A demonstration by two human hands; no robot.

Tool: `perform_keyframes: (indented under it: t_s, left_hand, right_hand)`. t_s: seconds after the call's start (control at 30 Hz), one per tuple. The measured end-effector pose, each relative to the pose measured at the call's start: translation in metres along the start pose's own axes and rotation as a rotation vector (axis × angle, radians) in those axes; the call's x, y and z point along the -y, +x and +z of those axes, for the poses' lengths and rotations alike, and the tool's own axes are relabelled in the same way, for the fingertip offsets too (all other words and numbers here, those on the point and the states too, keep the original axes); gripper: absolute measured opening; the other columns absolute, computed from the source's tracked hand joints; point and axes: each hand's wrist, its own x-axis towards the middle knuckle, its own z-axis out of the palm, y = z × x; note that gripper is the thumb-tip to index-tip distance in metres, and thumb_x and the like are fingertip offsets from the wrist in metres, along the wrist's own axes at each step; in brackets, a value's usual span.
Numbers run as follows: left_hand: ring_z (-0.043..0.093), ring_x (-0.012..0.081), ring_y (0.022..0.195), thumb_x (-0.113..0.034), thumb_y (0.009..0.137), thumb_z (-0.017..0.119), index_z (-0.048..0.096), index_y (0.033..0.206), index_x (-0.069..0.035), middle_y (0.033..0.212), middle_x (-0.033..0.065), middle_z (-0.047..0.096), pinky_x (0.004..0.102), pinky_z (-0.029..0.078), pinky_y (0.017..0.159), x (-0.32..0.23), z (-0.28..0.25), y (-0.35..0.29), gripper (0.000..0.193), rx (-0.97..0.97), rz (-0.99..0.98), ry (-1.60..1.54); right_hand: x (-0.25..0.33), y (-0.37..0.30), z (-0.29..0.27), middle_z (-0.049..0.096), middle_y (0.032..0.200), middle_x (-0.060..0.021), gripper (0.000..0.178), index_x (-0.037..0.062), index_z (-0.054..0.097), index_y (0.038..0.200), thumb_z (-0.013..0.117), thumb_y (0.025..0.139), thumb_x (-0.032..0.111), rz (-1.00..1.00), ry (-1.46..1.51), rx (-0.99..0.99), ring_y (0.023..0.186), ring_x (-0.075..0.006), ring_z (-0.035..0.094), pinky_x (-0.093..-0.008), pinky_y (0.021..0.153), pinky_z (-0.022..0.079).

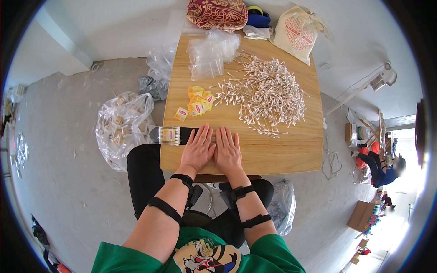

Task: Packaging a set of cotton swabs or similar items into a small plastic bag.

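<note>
My left hand [199,149] and my right hand [227,150] lie side by side near the table's front edge, palms down and fingers stretched forward. In the narrow gap between them are thin light sticks, mostly hidden by the hands. A black strip [185,135] reaches from the left hand's fingers toward a clear pack of cotton swabs [170,136] with a yellow card, at the table's left edge. Ahead of the left hand sit several yellow cards [197,104] in a loose heap. A large pile of loose cotton swabs [273,95] spreads beyond the right hand.
Flat clear bags [209,53] lie on the wooden table [282,157] at the far left. A red patterned bag [217,14] and a cream cloth bag [298,34] stand at its back. Left of the table, a big clear sack [123,127] holds packs. Another person [384,168] sits far right.
</note>
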Motion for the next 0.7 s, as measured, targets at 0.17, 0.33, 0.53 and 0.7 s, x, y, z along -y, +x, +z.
perform_keyframes:
  t_s: [0.17, 0.33, 0.53, 0.7]
  left_hand:
    - [0.025, 0.0240, 0.148, -0.038, 0.098, 0.047, 0.036, 0.148, -0.002, 0.159, 0.0126, 0.027, 0.0455, 0.020, 0.120, 0.001, 0.002, 0.000, 0.063, -0.018, -0.027, 0.036]
    - [0.024, 0.0245, 0.148, -0.039, 0.099, 0.046, 0.036, 0.149, -0.002, 0.159, 0.0127, 0.027, 0.0464, 0.019, 0.120, 0.000, 0.003, 0.001, 0.063, -0.016, -0.031, 0.036]
    - [0.025, 0.0284, 0.148, -0.040, 0.100, 0.042, 0.034, 0.150, -0.005, 0.160, 0.0138, 0.026, 0.0494, 0.018, 0.120, 0.001, -0.001, -0.001, 0.062, -0.016, -0.006, -0.018]
    - [0.025, 0.0310, 0.147, -0.041, 0.100, 0.042, 0.033, 0.150, -0.005, 0.159, 0.0151, 0.026, 0.0509, 0.017, 0.119, 0.001, -0.001, -0.001, 0.063, -0.010, 0.013, -0.035]
  right_hand:
    - [-0.004, 0.006, -0.001, 0.043, 0.151, -0.0139, 0.056, 0.0021, 0.045, 0.143, 0.054, 0.091, 0.022, -0.062, 0.019, -0.005, 0.143, -0.0282, 0.037, -0.0497, 0.118, 0.023]
    - [0.001, 0.002, 0.002, 0.041, 0.152, -0.0138, 0.058, 0.0031, 0.043, 0.145, 0.053, 0.092, 0.023, -0.017, -0.010, 0.009, 0.144, -0.0278, 0.034, -0.0497, 0.119, 0.021]
    - [0.006, 0.001, 0.009, 0.036, 0.155, -0.0159, 0.058, 0.0044, 0.041, 0.148, 0.044, 0.095, 0.028, -0.009, -0.038, 0.045, 0.147, -0.0295, 0.027, -0.0518, 0.120, 0.014]
    - [0.015, 0.000, 0.010, 0.034, 0.156, -0.0187, 0.059, 0.0032, 0.040, 0.148, 0.042, 0.096, 0.029, 0.030, -0.013, 0.051, 0.148, -0.0316, 0.025, -0.0526, 0.120, 0.013]
